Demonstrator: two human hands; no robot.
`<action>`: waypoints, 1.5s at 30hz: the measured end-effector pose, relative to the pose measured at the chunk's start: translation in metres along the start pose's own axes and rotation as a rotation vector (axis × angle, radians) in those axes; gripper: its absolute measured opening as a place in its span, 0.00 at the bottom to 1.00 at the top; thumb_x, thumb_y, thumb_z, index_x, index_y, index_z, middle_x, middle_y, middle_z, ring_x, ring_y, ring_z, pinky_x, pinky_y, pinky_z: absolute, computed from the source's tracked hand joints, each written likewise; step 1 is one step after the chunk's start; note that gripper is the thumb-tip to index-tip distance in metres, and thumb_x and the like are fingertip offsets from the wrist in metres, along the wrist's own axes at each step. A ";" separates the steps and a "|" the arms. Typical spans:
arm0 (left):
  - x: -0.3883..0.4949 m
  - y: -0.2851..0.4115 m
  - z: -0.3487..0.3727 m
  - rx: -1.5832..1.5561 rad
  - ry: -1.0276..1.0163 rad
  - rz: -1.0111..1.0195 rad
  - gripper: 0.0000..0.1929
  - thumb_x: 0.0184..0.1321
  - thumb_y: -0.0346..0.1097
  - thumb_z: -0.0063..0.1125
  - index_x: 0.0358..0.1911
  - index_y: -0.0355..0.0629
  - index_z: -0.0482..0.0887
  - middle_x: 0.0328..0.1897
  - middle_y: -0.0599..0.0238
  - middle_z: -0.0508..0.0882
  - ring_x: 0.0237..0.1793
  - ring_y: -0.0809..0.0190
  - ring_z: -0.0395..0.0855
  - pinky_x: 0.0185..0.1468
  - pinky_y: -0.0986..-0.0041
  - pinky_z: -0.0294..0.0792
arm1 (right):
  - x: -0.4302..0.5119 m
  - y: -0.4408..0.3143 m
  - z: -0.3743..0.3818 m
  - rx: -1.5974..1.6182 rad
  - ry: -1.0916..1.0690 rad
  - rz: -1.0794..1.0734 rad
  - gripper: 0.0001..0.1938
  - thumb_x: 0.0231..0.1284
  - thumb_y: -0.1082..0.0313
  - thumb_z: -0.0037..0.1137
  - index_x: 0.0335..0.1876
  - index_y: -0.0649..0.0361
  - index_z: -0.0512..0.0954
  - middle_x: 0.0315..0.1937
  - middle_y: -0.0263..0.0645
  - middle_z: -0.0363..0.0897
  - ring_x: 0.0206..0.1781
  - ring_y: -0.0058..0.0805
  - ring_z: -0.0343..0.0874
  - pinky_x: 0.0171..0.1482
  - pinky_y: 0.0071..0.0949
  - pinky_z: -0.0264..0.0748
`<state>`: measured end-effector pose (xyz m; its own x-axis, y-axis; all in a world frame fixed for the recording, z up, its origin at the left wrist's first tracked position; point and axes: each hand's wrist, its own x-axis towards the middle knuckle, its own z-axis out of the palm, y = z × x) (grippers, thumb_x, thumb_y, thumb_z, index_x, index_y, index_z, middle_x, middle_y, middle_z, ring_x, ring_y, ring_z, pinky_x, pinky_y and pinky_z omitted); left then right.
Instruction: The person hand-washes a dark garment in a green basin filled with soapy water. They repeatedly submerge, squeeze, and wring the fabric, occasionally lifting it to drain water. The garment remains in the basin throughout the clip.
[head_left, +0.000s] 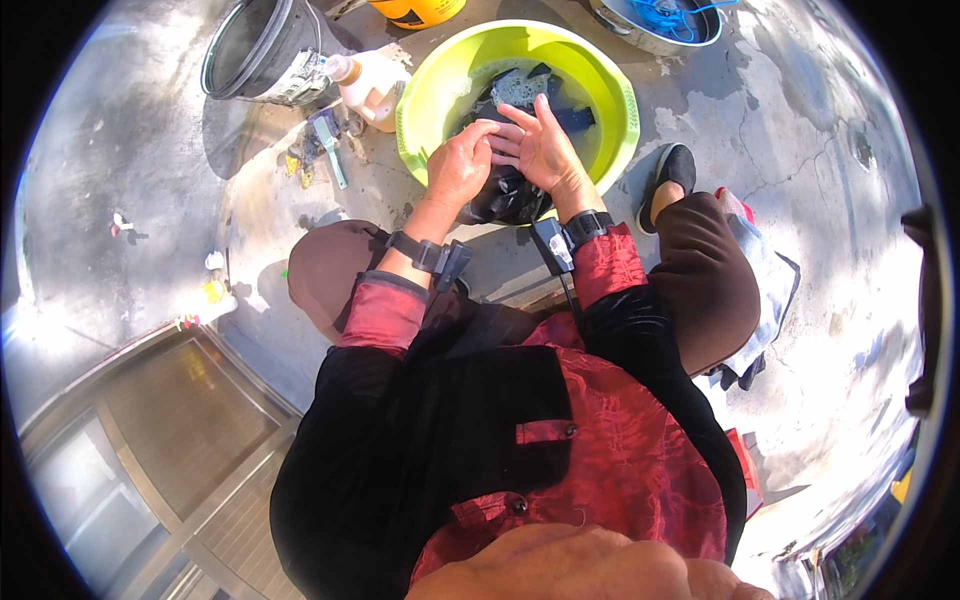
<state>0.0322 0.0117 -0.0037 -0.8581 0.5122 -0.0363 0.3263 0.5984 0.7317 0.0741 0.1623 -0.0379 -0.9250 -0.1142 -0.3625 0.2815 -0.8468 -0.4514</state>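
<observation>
A lime-green plastic basin (622, 127) stands on the concrete before me, holding soapy water and dark wet cloth (574, 120). Above it are both my hands. My left hand (461, 161) is on the left with its fingers bent, their tips meeting the fingers of the other hand; nothing is plainly held in it. My right hand (546, 146) has its palm turned up and its fingers apart, with nothing in it. Below the hands, a bunched black wet cloth (506, 199) lies over the near rim of the basin. Each wrist wears a strapped device.
Left of the basin stand a cream plastic jug (375, 90) and a grey bucket (251, 52); a pale-handled brush (330, 150) lies nearby. Behind are a yellow bucket (420, 11) and a metal pan (652, 37) with blue cord. Light-blue cloth (765, 277) lies beyond my right knee.
</observation>
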 end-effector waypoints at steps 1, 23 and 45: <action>0.000 0.000 0.000 -0.008 0.033 0.056 0.13 0.66 0.34 0.49 0.50 0.54 0.84 0.41 0.57 0.88 0.42 0.46 0.86 0.44 0.59 0.77 | 0.000 0.000 0.000 -0.006 0.007 0.001 0.45 0.68 0.27 0.33 0.74 0.62 0.58 0.59 0.51 0.75 0.62 0.47 0.75 0.62 0.46 0.72; 0.002 0.002 -0.001 -0.262 0.015 0.081 0.19 0.65 0.34 0.50 0.59 0.53 0.80 0.37 0.53 0.87 0.36 0.53 0.87 0.42 0.65 0.76 | -0.004 -0.001 0.007 -0.038 -0.024 0.068 0.49 0.65 0.21 0.17 0.69 0.60 0.70 0.64 0.47 0.74 0.65 0.43 0.73 0.65 0.45 0.67; -0.015 -0.045 -0.036 0.190 -0.533 -0.337 0.41 0.52 0.50 0.69 0.66 0.31 0.69 0.66 0.40 0.75 0.66 0.47 0.74 0.68 0.62 0.66 | -0.019 -0.015 0.000 -0.089 0.131 -0.107 0.47 0.68 0.24 0.24 0.70 0.64 0.65 0.64 0.52 0.74 0.66 0.43 0.72 0.64 0.45 0.69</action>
<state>0.0164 -0.0455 -0.0112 -0.6277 0.4834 -0.6102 0.1799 0.8527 0.4905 0.0871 0.1767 -0.0244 -0.9111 0.0472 -0.4094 0.2106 -0.8006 -0.5610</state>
